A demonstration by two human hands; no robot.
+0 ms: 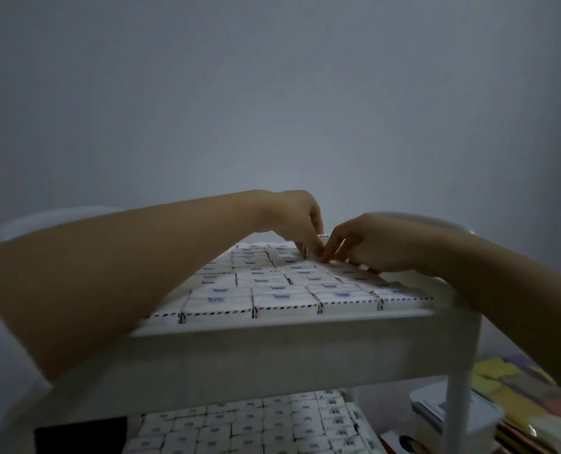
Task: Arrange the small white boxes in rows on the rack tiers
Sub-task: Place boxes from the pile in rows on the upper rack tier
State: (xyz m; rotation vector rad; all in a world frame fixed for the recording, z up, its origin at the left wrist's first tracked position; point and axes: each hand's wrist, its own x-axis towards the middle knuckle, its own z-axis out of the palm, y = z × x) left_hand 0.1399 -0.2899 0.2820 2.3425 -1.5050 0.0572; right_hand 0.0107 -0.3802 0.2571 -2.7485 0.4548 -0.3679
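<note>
1. The white rack point(272, 342) has its top tier point(403, 314) packed with small white boxes point(282, 294) in close rows. Each box has a red-and-blue striped edge and a blue mark on its top.
2. The left hand point(292, 221) reaches over the rows to the far edge of the top tier. Its fingers point(316, 224) point downward and are curled, pinching one box point(306, 253) that stands on its side in the far row.
3. The right hand point(370, 247) lies low over the boxes near the far right corner of the tier. Its fingers point(333, 247) are bent, and their tips meet the left hand at that same box. Blur makes it impossible to tell whether they grip it or only touch it.
4. The lower tier point(364, 421) also carries rows of boxes point(256, 424), seen under the front rail.
5. A dark flat object point(79, 434) sits at the lower tier's near left corner.
6. To the right of the rack's leg are a white container point(462, 421) and yellow papers point(495, 371).
7. A plain grey wall point(272, 93) stands behind the rack.
</note>
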